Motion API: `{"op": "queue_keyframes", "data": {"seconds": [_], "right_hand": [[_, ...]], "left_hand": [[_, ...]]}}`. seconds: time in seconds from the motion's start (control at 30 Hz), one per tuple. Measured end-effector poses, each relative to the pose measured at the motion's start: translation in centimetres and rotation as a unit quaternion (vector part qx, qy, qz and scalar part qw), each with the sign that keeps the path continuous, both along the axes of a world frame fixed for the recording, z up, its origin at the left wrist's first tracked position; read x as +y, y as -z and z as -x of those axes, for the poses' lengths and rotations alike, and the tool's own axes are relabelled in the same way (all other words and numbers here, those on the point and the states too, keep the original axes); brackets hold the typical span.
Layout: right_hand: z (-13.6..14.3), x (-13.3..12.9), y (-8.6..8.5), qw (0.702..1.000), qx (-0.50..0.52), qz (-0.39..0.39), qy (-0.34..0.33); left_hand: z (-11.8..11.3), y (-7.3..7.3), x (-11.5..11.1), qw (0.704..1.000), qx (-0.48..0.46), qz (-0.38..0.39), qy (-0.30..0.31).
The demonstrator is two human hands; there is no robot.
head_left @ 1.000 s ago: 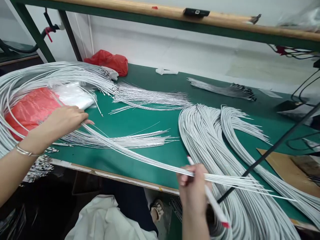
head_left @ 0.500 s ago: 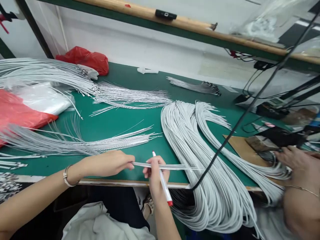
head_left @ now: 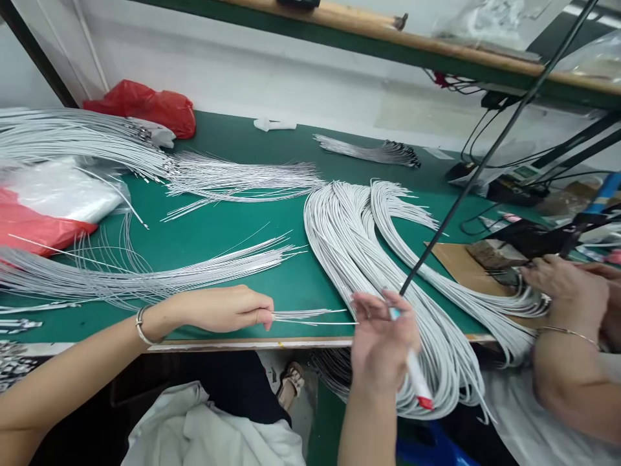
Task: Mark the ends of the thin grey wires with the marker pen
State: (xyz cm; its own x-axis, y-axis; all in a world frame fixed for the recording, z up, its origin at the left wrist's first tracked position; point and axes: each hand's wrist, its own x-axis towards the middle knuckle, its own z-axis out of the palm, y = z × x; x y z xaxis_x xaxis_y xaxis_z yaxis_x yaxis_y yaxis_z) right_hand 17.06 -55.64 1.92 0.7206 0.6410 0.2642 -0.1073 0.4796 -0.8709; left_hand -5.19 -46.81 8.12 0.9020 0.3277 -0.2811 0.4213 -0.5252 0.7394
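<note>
My left hand [head_left: 242, 309] is closed around a small bunch of thin grey-white cables [head_left: 308, 315], whose ends stick out to the right above the table's front edge. My right hand [head_left: 381, 340] is palm up with curled fingers, with a white marker pen [head_left: 416, 378] with a red end tucked in it. One cable reaches to the fingers of this hand; whether they pinch it I cannot tell. Just behind and right of that hand lies a thick looped bundle of white cables [head_left: 334, 239]. A loose row of thin cables [head_left: 213, 275] lies behind my left hand.
A black cord [head_left: 466, 194] slants down across the view near my right hand. At right, a co-worker's hands [head_left: 557, 278] work over cardboard [head_left: 451, 265]. Red bags [head_left: 145, 107] and more cable bundles [head_left: 247, 175] lie on the green table [head_left: 194, 226]. A shelf [head_left: 369, 35] runs above.
My right hand has moved right, away from my left hand, and turned palm up with the marker pen still in it. My left hand has shifted slightly right with the cables. The view has tilted down.
</note>
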Motion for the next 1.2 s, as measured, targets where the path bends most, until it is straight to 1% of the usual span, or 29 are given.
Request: {"op": "queue_keyframes", "data": {"seconds": [0.03,0.1,0.2,0.27,0.33,0.4,0.43,0.5,0.53,0.57,0.6,0.63,0.7,0.73,0.77,0.87,0.93,1.0,1.07,1.13,1.2], "right_hand": [[-0.6,0.0,-0.6,1.000,-0.005,-0.011,-0.004],[-0.7,0.1,-1.4,0.997,-0.051,-0.009,-0.060],[1.0,0.3,-2.0,0.975,-0.150,0.026,-0.163],[2.5,0.4,-2.0,0.957,-0.198,0.051,-0.205],[3.3,0.5,-2.0,0.946,-0.220,0.059,-0.231],[3.2,0.5,-1.7,0.953,-0.193,0.043,-0.231],[2.8,0.4,-1.5,0.964,-0.163,0.029,-0.210],[1.7,0.2,-0.7,0.987,-0.100,0.004,-0.127],[1.1,0.0,-0.2,0.993,-0.084,-0.001,-0.085],[0.7,-0.2,0.3,0.994,-0.088,0.007,-0.064],[0.5,-0.4,0.8,0.991,-0.109,0.022,-0.072],[0.5,-0.7,1.1,0.984,-0.138,0.044,-0.107],[1.2,-1.0,1.4,0.956,-0.194,0.086,-0.201],[1.8,-1.1,1.4,0.944,-0.210,0.106,-0.232],[2.3,-1.1,1.3,0.937,-0.214,0.122,-0.247],[3.5,-0.9,0.7,0.938,-0.192,0.150,-0.247],[3.6,-0.8,0.3,0.940,-0.180,0.151,-0.248],[3.7,-0.9,0.2,0.941,-0.172,0.159,-0.243],[3.7,-0.9,0.1,0.945,-0.160,0.168,-0.232],[3.8,-0.9,0.1,0.948,-0.152,0.170,-0.224],[4.0,-0.9,0.2,0.950,-0.153,0.166,-0.216]], "left_hand": [[0.0,0.0,0.0,1.000,0.003,-0.001,0.004],[-0.4,0.1,-0.1,1.000,0.004,-0.004,0.015],[-1.5,0.5,-0.3,0.999,-0.007,-0.010,0.030],[-2.2,0.8,-0.5,0.999,-0.017,-0.014,0.033],[-2.7,0.9,-0.6,0.999,-0.028,-0.017,0.032],[-3.0,0.8,-0.8,0.999,-0.045,-0.017,0.025],[-3.0,0.7,-0.9,0.998,-0.054,-0.018,0.018],[-3.0,0.4,-0.9,0.997,-0.069,-0.018,-0.004],[-3.0,0.2,-1.0,0.997,-0.074,-0.020,-0.015],[-2.9,0.1,-1.0,0.996,-0.077,-0.024,-0.024],[-2.9,-0.1,-1.1,0.996,-0.078,-0.030,-0.030],[-2.9,-0.2,-1.1,0.996,-0.078,-0.037,-0.033],[-3.1,-0.3,-1.4,0.995,-0.072,-0.056,-0.038],[-3.1,-0.3,-1.5,0.995,-0.066,-0.065,-0.039],[-3.2,-0.3,-1.6,0.995,-0.059,-0.070,-0.038],[-3.2,-0.2,-1.9,0.995,-0.051,-0.082,-0.022],[-3.1,0.0,-1.7,0.994,-0.066,-0.092,-0.007],[-3.0,0.1,-1.5,0.992,-0.089,-0.089,-0.006],[-3.0,0.2,-1.4,0.994,-0.101,-0.044,-0.028],[-3.1,0.3,-1.6,0.991,-0.108,0.024,-0.070],[-3.2,0.3,-1.9,0.986,-0.108,0.060,-0.109]]}}
